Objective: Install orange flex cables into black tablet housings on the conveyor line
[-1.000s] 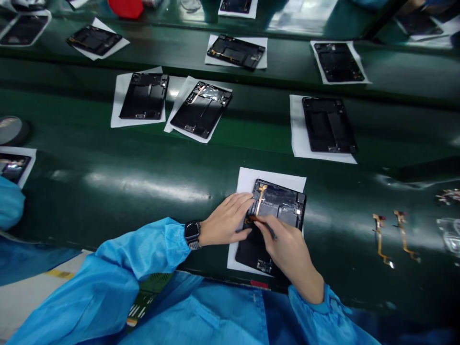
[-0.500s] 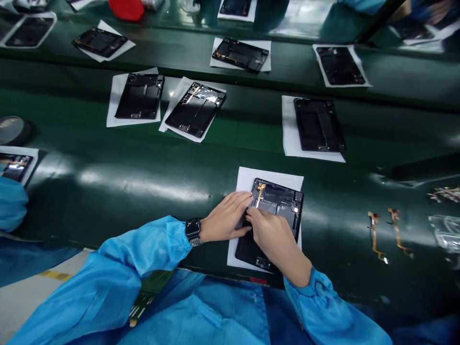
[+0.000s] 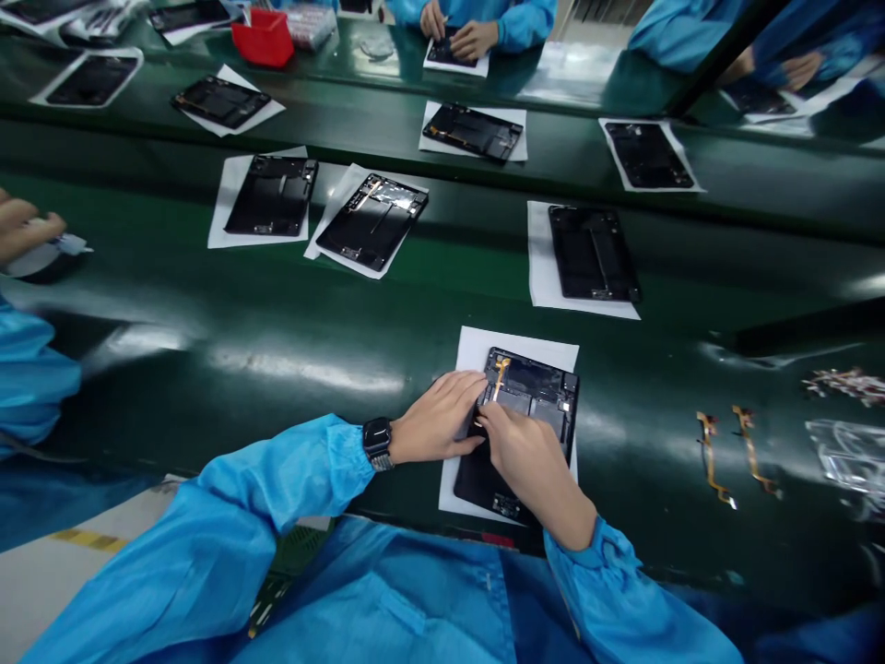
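An opened black tablet (image 3: 546,378) lies on a white paper sheet (image 3: 477,341) close to the bench's front edge. An orange flex cable (image 3: 501,371) runs down the upper left part of the tablet's inside. My left hand (image 3: 439,417) rests along the tablet's left edge, its fingers stretched out over the rim and the thumb apart. My right hand (image 3: 529,452) is over the tablet's middle, with thumb and forefinger pinched at the lower end of the flex cable. The fingers cover that end and part of the tablet.
Two loose flex cables (image 3: 712,461) lie to my right, beside small parts (image 3: 843,385) and clear plastic (image 3: 847,452). Other opened tablets (image 3: 598,254) on paper sit across the green bench (image 3: 311,341). A red bin (image 3: 263,41) stands at the back. A co-worker's hand (image 3: 24,231) is at left; others work opposite.
The view has tilted up a little, showing co-workers' hands opposite. A co-worker's hand has come in at the left. My hands stay in nearly the same place on the tablet.
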{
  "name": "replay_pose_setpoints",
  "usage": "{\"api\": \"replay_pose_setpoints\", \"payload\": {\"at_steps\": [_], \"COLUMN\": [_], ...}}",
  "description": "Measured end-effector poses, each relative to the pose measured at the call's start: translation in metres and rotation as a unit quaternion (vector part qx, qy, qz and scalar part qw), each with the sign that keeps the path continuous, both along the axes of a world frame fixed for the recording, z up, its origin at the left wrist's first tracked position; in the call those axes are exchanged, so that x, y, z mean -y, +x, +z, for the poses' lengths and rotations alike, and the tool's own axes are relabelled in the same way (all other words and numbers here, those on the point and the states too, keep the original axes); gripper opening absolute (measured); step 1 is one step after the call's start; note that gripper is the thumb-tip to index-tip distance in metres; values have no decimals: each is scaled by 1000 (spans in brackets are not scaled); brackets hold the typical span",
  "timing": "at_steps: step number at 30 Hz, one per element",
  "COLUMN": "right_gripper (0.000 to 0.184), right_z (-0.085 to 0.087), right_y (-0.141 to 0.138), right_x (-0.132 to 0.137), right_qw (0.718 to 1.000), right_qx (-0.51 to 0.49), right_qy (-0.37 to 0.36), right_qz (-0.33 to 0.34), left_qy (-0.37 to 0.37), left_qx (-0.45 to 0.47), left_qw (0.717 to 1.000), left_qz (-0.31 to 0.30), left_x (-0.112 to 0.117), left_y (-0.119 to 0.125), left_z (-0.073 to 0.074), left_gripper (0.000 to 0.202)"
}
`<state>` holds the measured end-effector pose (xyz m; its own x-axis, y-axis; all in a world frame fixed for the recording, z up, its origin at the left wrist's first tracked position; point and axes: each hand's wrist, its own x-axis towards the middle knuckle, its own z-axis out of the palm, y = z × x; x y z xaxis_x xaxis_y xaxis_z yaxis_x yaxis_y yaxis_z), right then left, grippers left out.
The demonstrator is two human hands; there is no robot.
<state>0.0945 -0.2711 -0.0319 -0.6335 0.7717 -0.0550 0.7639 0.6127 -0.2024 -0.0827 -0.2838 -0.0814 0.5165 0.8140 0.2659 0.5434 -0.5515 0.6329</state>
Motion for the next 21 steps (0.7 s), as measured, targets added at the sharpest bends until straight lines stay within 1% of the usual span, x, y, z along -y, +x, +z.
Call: {"api": "replay_pose_setpoints", "payload": {"at_steps": [2, 3, 4, 5, 6, 7, 8, 9, 10, 11, 12, 13, 15, 16, 19, 21], "right_gripper": [18, 18, 17, 16, 16, 17, 19, 21, 25, 28, 32, 36, 42, 44, 41, 34], "right_z": [-3, -5, -6, -8, -9, -11, -12, -12, -13, -13, -14, -14, -14, -13, -10, -13], "right_y": [3, 7, 12, 18, 25, 32, 39, 46, 54, 63, 74, 88, 122, 143, 208, 242], "right_x": [1, 0, -1, -2, -5, -7, -10, -13, -16, -20, -24, -29, -41, -48, -68, -80], "right_qw": [999, 995, 985, 964, 928, 881, 827, 777, 738, 719, 726, 749, 803, 814, 799, 795], "right_qx": [-43, -90, -156, -237, -323, -406, -475, -526, -557, -568, -554, -519, -418, -377, -327, -301], "right_qy": [-10, -24, -43, -68, -98, -132, -166, -198, -224, -240, -237, -215, -129, -81, 10, 27], "right_qz": [-16, -34, -63, -105, -154, -205, -251, -285, -307, -319, -332, -351, -404, -434, -505, -526], "left_qy": [-2, -4, -6, -3, 3, 9, 12, 13, 9, 2, -5, -11, -17, -17, -7, -2], "left_qx": [-8, -14, -22, -33, -48, -74, -108, -146, -181, -209, -228, -239, -249, -255, -270, -281], "left_qw": [1000, 1000, 1000, 999, 999, 996, 992, 987, 980, 975, 971, 969, 968, 967, 963, 960], "left_qz": [-3, -3, 0, 8, 21, 38, 56, 71, 79, 79, 72, 59, 30, 18, 1, -5], "left_x": [-1, -4, -10, -19, -30, -45, -61, -78, -95, -111, -124, -134, -146, -149, -150, -148], "left_y": [-4, -5, -7, -7, -5, -1, 5, 13, 22, 31, 40, 48, 57, 58, 50, 43], "left_z": [5, 9, 14, 20, 25, 30, 35, 38, 40, 40, 40, 39, 35, 32, 28, 29], "left_gripper": [81, 81, 80, 75, 68, 59, 51, 45, 40, 37, 33, 29, 20, 18, 14, 9]}}
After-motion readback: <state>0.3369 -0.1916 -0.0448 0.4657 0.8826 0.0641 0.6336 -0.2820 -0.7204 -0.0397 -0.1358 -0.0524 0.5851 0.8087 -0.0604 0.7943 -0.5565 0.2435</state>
